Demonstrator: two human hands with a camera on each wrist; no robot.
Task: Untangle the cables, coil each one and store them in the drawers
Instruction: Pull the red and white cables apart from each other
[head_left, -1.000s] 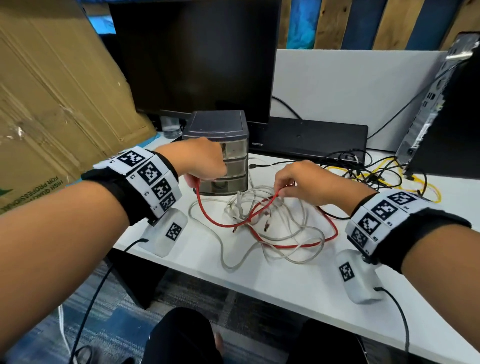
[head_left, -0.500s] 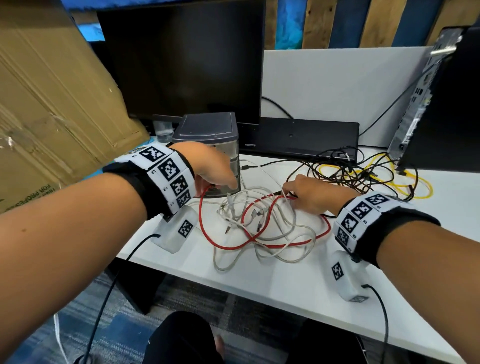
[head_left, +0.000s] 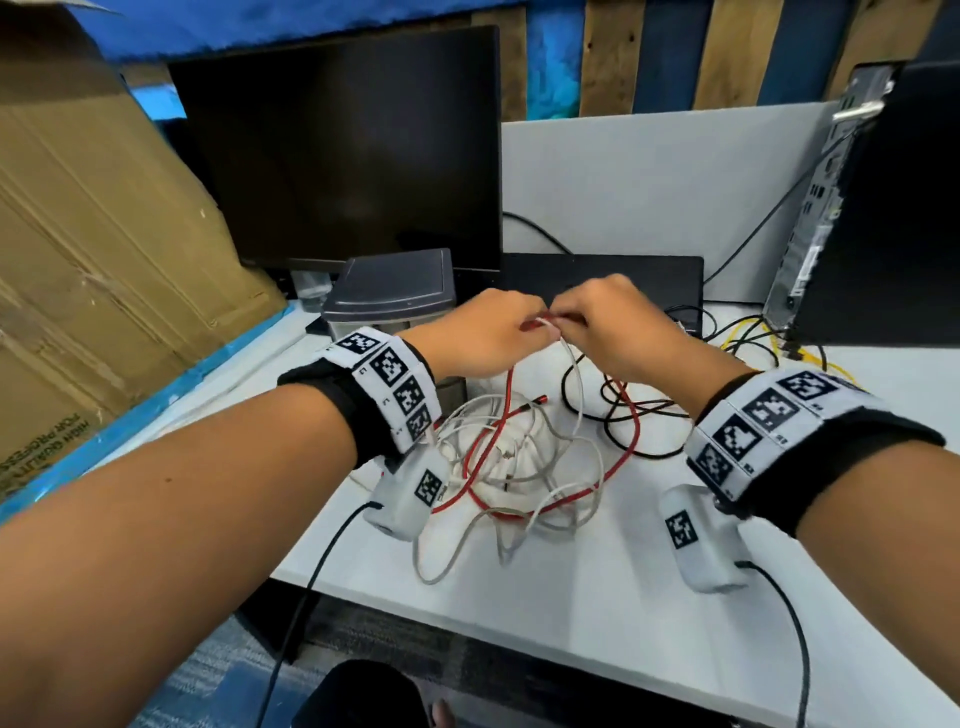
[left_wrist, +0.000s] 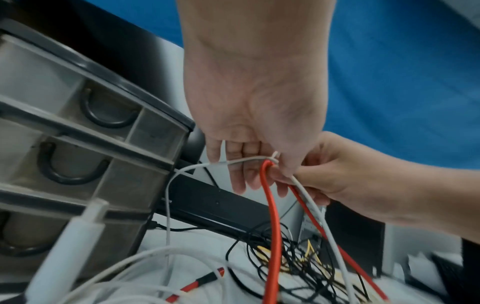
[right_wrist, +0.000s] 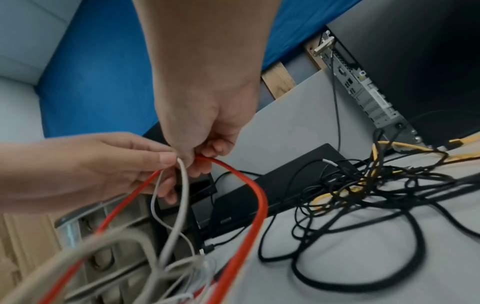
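Both hands have come up off the counter (head_left: 597, 613) since 0.5 s ago & now meet mid-frame, above the tangle. Left hand (head_left: 480, 338) grip: fingers curled, pinching the red cable (head_left: 621, 457) together w/ a white cable (head_left: 576, 395) near the top of their loops. Right hand (head_left: 618, 332) grip: thumb & fingers pinching the same two cables right beside the left fingertips; hands touching or nearly so. In the left wrist view the red cable (left_wrist: 271, 216) hangs down from the pinch, white cable (left_wrist: 182, 170) trails off toward frame left. In the right wrist view the red cable (right_wrist: 257, 197) arcs over & down.

Rest of the tangle, white + red loops, lies on the counter at frame centre, below the hands. Red plug end (head_left: 537, 401) lies loose on the pile.

Drawer unit (head_left: 395, 291), dark top, 3 clear drawers (left_wrist: 78, 127) all closed, stands just left of the hands, in front of the monitor (head_left: 337, 150). Black & yellow cords (head_left: 748, 338) bunched right of centre, near the PC tower (head_left: 883, 208). Cardboard (head_left: 93, 249) fills the left of the frame.
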